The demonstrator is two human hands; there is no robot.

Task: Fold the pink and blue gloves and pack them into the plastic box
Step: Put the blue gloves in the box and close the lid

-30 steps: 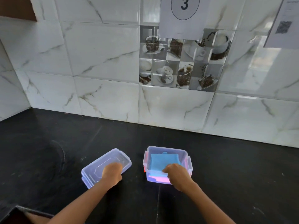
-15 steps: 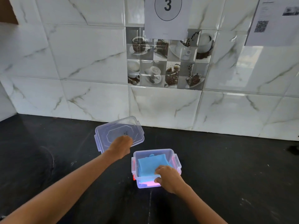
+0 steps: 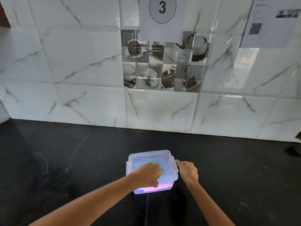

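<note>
Left hand (image 3: 149,174), fingers curled, pressing the clear plastic lid (image 3: 150,158) onto the translucent plastic box (image 3: 164,187) on the black worktop (image 3: 65,160), folded blue glove (image 3: 167,176) above pink glove (image 3: 162,186) inside; right hand (image 3: 188,172) loosely curled at the box's right latch (image 3: 176,165)

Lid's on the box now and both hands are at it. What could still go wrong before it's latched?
1. The left hand presses only the lid's near middle; the far corners may stay unseated.
2. The right hand is at the right side clip; snapping it alone could tilt the lid.
3. The plastic box sits loose on the smooth black counter and might slide.
</note>
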